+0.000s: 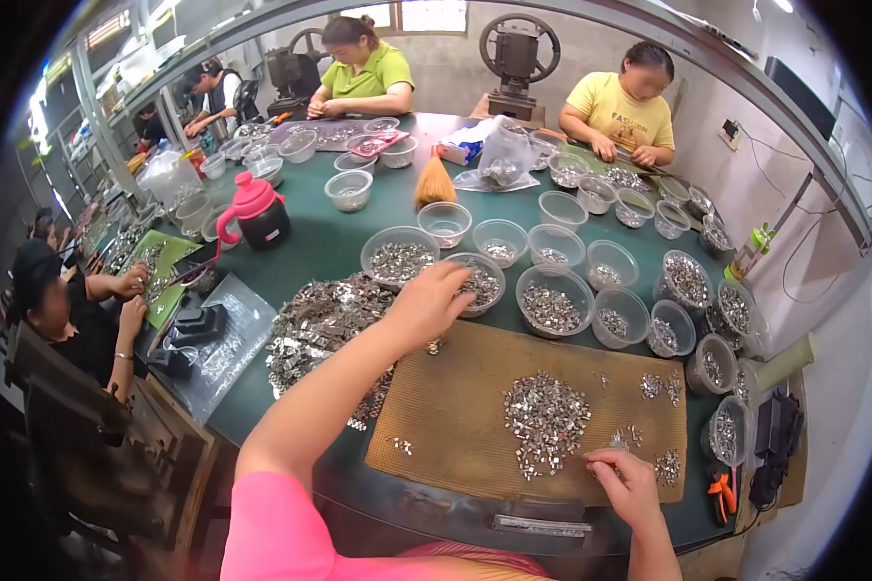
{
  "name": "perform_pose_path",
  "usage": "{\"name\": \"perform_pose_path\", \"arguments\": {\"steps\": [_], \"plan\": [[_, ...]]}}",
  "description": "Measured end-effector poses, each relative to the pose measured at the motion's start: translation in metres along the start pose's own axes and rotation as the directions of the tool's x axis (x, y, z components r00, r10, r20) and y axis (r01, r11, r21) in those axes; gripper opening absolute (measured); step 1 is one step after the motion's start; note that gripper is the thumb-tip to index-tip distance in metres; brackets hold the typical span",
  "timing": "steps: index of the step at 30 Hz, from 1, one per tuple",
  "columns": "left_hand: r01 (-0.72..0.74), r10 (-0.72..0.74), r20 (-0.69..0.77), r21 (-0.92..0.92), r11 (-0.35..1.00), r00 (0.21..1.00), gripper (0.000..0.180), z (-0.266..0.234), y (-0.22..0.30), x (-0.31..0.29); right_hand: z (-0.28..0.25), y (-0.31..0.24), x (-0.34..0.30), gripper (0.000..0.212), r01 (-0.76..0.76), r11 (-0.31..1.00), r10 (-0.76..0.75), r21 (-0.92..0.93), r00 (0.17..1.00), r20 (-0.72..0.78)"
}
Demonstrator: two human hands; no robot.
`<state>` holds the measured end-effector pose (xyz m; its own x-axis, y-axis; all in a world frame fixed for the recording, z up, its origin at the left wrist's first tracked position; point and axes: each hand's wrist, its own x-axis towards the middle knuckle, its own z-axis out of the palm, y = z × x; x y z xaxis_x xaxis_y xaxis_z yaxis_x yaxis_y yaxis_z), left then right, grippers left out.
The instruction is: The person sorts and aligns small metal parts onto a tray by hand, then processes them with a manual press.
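Observation:
My left hand [430, 308] reaches over a clear plastic tub [495, 298] of small metal pieces, its fingers stretched out; the fingertips lie over the rim. Low on the brown ribbed mat [455, 387], my right hand [630, 484] has thumb and forefinger pinched together; whatever is between them is too small to name. Just left of it lies a pile of small shiny metal pieces [545, 416]. Smaller clusters [667, 468] sit around the right hand and toward the mat's right edge. A large heap of flat metal pieces [320, 334] spreads beside my left forearm.
Several clear tubs [555, 300] of metal pieces line the mat's far and right sides. Orange-handled pliers [722, 496] lie at the right edge. Farther off stand a pink-topped black jug [262, 218] and a small broom [436, 182]. Several people work around the green table [320, 242].

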<state>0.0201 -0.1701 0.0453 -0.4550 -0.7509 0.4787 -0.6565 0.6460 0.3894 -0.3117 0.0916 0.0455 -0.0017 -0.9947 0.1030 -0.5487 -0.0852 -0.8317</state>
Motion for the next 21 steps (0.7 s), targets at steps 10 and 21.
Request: {"name": "perform_pose_path", "arguments": {"steps": [10, 21], "plan": [[0.062, -0.057, -0.029, 0.278, 0.958, 0.998, 0.04, 0.066, -0.015, 0.051, -0.011, 0.017, -0.007, 0.011, 0.005, 1.0, -0.006, -0.027, 0.998, -0.063], [0.0, -0.005, 0.02, 0.234, 0.972, 1.0, 0.024, 0.066, -0.021, 0.055, -0.001, 0.021, 0.0, 0.012, 0.017, 1.0, -0.018, -0.012, 1.0, -0.024]]}}
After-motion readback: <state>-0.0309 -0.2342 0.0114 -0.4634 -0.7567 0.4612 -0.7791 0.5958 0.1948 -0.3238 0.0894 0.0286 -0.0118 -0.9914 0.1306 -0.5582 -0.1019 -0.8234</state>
